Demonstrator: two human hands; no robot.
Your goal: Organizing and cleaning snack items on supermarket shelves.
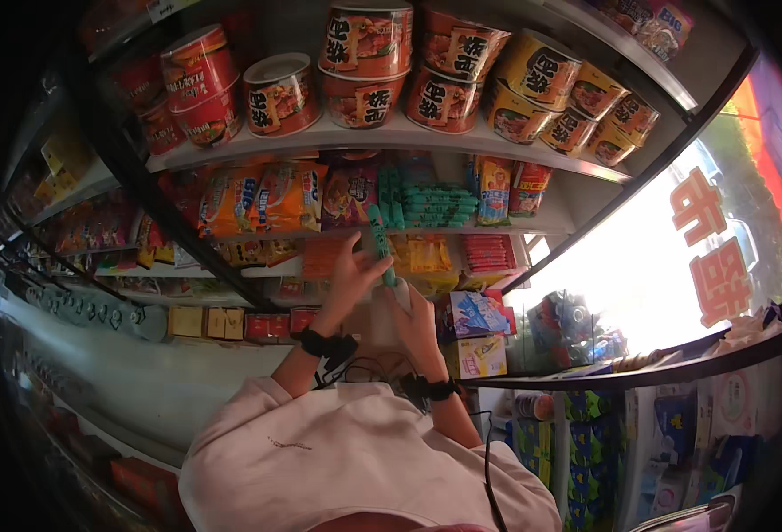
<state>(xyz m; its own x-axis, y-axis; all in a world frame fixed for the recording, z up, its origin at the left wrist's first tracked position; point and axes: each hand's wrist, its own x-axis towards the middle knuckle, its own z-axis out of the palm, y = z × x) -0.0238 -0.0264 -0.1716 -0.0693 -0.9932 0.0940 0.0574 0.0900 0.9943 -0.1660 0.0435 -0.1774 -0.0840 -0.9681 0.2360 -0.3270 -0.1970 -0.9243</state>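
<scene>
Between the thumb and fingers of my left hand (353, 277) is a slim green stick-shaped pack (378, 232), held nearly upright in front of the shelves. Just below its lower end is my right hand (416, 324), fingers closed near a pale thing that I cannot make out. Behind the held pack, on the middle shelf, lies a stack of similar green stick packs (440, 206). Orange snack bags (286, 197) and a purple bag (349, 195) stand to its left. Blue-and-orange packs (493, 189) are to its right.
Tubs of instant noodles (366, 42) stand stacked on the upper shelf (391, 137). Lower down are yellow bags (428, 253) and pink packs (487, 254). Blue and yellow boxes (478, 315) sit right of my right hand, by a bright window (630, 257). A cable (488, 470) hangs by my right arm.
</scene>
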